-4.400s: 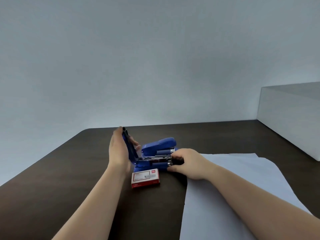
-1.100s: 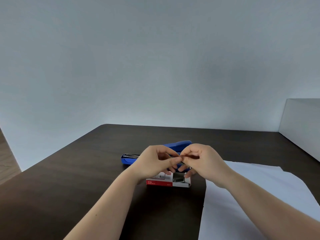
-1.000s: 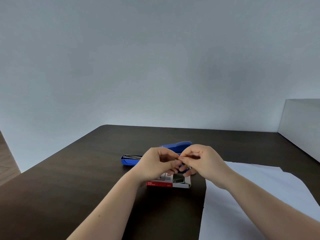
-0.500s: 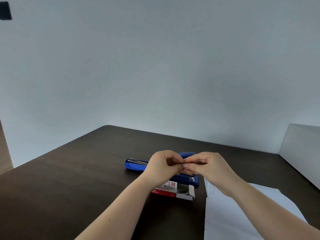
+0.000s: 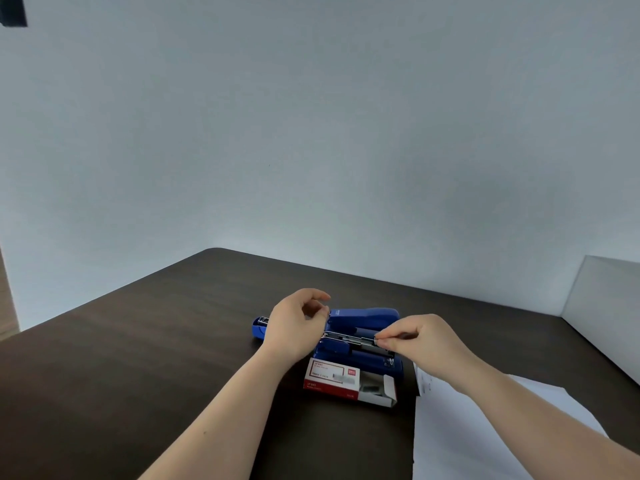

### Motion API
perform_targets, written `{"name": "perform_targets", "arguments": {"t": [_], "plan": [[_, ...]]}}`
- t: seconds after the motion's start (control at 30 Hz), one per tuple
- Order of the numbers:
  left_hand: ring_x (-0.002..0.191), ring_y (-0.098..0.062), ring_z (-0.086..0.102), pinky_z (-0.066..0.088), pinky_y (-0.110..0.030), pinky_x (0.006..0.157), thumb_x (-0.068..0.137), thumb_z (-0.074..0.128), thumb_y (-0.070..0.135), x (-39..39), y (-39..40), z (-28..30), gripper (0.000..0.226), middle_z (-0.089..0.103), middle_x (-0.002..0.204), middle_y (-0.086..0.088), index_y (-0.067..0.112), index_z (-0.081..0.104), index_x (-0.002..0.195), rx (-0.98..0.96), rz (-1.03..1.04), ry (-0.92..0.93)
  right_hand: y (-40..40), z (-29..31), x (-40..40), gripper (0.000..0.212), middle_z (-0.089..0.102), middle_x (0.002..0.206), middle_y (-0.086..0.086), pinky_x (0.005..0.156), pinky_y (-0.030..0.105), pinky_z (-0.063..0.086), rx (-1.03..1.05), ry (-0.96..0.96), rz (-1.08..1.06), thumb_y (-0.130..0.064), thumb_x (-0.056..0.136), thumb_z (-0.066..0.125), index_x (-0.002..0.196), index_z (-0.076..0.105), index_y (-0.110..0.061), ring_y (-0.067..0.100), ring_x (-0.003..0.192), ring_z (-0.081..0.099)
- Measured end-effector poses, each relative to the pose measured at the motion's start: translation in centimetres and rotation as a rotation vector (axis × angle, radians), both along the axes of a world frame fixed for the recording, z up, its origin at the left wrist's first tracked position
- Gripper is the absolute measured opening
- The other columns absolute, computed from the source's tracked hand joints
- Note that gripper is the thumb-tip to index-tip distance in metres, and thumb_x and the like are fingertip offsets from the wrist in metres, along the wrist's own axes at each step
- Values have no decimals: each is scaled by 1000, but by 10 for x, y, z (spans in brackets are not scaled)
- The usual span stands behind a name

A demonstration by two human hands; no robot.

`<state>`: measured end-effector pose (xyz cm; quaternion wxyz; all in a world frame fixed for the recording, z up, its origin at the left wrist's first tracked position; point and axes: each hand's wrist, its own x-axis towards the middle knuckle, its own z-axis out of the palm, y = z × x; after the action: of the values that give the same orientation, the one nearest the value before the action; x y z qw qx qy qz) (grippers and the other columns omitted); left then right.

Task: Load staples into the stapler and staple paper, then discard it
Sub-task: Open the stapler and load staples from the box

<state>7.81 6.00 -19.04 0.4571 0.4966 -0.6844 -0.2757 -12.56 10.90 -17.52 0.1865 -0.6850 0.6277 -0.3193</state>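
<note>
A blue stapler (image 5: pixel 363 315) lies opened flat on the dark table (image 5: pixel 138 358), its metal magazine exposed. My right hand (image 5: pixel 420 337) pinches a thin strip of staples (image 5: pixel 394 337) just over the magazine's right end. My left hand (image 5: pixel 294 327) hovers over the stapler's left part with fingers curled and loosely apart; whether its fingertips touch the stapler I cannot tell. In front of the stapler lies a red and white staple box (image 5: pixel 349 377), its right flap open. A white sheet of paper (image 5: pixel 485 434) lies at the right under my right forearm.
A white box-like block (image 5: pixel 609 313) stands at the table's far right. A pale wall rises behind the table. The table's left edge runs diagonally toward me.
My hands, joined together over the stapler half a second ago, have come apart. The right hand now holds the staple strip at the magazine; the left has drawn off to the left.
</note>
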Motion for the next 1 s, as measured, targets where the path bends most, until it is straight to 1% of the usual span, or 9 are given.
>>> {"name": "perform_targets", "arguments": {"t": [0.1,0.2,0.4,0.57,0.67,0.77,0.83,0.9,1.0], "plan": [[86,-6,62,40,-7,67,91,57,15,1,-1,-1,21,69,90,6,25,63,108,5,9,-18,0,-1,3,16,72,89,-15,75,12,47,-18,-43,-1,-18,82,71,92,76,-28,3,88,64],[87,-7,62,40,-7,66,91,57,15,4,-3,-2,21,69,92,6,26,64,108,12,20,-28,2,-4,5,15,71,90,-16,74,9,44,-33,-5,16,-18,83,70,94,76,-26,0,87,64],[91,-8,63,44,-13,73,91,58,16,5,-3,-3,17,70,93,7,25,66,103,24,16,-37,0,-12,7,17,69,91,-16,73,8,43,-57,7,-20,-19,84,69,98,76,-25,-1,88,61],[92,-7,63,43,-11,72,90,58,16,5,-3,-3,16,70,95,7,24,67,101,25,14,-36,0,-17,9,14,68,93,-15,74,13,45,-62,-128,-86,-20,82,71,93,75,-28,4,91,62],[92,-6,63,44,-14,75,91,58,16,6,-4,-3,16,71,95,7,23,68,102,25,13,-38,0,-18,8,15,67,92,-15,72,11,43,-59,-133,-85,-19,83,70,94,74,-28,3,91,61],[93,-7,64,48,-19,81,91,58,16,6,-4,-3,17,71,96,7,23,68,102,34,10,-37,0,-17,7,15,67,94,-16,72,11,43,-52,-129,-71,-20,83,70,89,72,-33,3,91,60],[93,-8,64,49,-21,83,91,58,15,7,-4,-3,17,71,97,6,23,67,103,40,7,-42,-1,-16,6,16,68,96,-15,75,12,45,-35,-126,-48,-19,83,70,88,72,-34,3,94,61],[94,-8,63,49,-21,83,91,58,15,7,-5,-3,17,71,97,6,23,67,104,42,10,-51,0,-16,6,18,68,100,-14,83,17,47,-4,-80,-13,-17,84,69,95,73,-31,4,97,60],[94,-6,61,46,-18,80,91,58,15,8,-4,-2,20,68,98,9,23,67,106,43,3,-80,0,-16,7,24,67,106,-12,92,23,46,16,46,31,-18,87,65,107,71,-29,5,101,59]]}}
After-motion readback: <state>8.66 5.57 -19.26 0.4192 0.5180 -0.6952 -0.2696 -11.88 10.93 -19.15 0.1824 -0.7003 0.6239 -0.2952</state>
